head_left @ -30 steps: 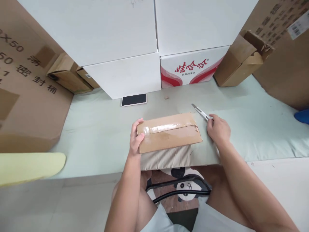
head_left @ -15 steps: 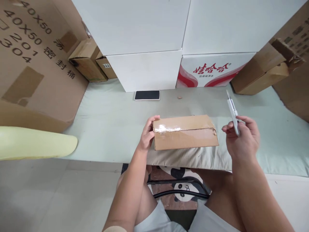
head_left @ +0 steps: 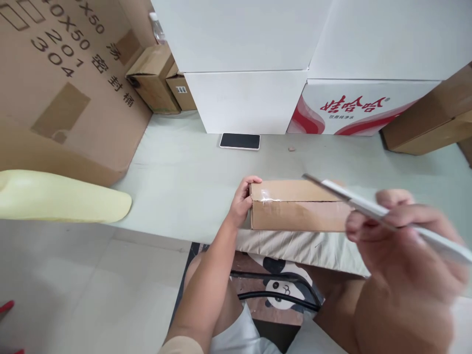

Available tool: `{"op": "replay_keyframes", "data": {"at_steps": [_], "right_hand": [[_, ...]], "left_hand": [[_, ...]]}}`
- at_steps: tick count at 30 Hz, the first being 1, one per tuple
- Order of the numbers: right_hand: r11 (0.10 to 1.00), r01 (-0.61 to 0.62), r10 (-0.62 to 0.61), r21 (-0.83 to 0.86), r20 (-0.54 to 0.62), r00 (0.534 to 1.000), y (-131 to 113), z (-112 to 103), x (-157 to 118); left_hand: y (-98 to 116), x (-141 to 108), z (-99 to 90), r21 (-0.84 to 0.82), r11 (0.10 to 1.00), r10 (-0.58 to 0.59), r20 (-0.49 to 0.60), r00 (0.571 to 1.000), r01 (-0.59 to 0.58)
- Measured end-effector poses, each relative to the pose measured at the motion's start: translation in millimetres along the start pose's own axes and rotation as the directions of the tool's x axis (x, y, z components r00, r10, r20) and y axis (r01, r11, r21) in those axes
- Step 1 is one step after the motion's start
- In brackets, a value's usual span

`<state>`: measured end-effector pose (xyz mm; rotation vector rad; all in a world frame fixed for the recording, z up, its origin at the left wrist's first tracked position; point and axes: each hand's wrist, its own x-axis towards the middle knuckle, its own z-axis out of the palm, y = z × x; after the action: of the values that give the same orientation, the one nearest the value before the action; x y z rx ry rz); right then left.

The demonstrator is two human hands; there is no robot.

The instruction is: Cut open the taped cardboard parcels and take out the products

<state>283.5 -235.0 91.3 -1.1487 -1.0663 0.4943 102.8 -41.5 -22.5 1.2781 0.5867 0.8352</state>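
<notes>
A flat brown cardboard box [head_left: 295, 214] lies near the front edge of the cloth-covered table, with shiny clear tape along its seam at the left. My left hand [head_left: 241, 201] grips the box's left end, fingers on top and thumb at the side. Raised close to the camera, my right hand [head_left: 409, 236] is closed around a white utility knife [head_left: 372, 209], its blade pointing up and to the left over the box. The hand and knife are a little blurred and hide the box's right end.
A phone [head_left: 240, 141] and a small brown scrap [head_left: 291, 149] lie behind the box. White cartons [head_left: 247, 101] stand at the back. A large cardboard box [head_left: 73, 108] and a pale yellow object [head_left: 62, 196] are at the left; another brown box [head_left: 427, 123] is at the right.
My right hand has come up nearer the camera with the knife, whose blade now points left over the box. My left hand still holds the box. The view has shifted slightly.
</notes>
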Motion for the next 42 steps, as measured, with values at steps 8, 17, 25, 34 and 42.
{"op": "replay_keyframes", "data": {"at_steps": [8, 17, 25, 34, 42], "right_hand": [[0.986, 0.005, 0.005, 0.168, -0.058, 0.998, 15.1, 29.7, -14.7], [0.997, 0.072, -0.067, -0.009, 0.251, 0.966, 16.7, 33.0, -21.2], [0.99, 0.142, -0.128, -0.024, 0.296, 0.946, 5.9, 39.4, -10.4], [0.993, 0.107, -0.092, -0.04, 0.275, 0.957, 7.4, 33.4, -15.4], [0.985, 0.118, -0.073, -0.124, 0.318, 0.945, 3.9, 33.1, -9.0]], "left_hand": [[7.3, -3.2, 1.3, -0.164, 0.986, -0.014, 0.133, 0.991, 0.035], [-0.1, -3.4, 2.4, -0.102, 0.993, -0.041, 0.153, 0.987, 0.057], [1.4, -3.4, 3.9, -0.108, 0.993, -0.03, 0.136, 0.99, 0.044], [4.0, -5.7, 5.1, -0.099, 0.994, -0.035, 0.107, 0.994, 0.045], [3.8, -6.7, 6.0, -0.142, 0.989, -0.037, 0.108, 0.993, 0.052]]}}
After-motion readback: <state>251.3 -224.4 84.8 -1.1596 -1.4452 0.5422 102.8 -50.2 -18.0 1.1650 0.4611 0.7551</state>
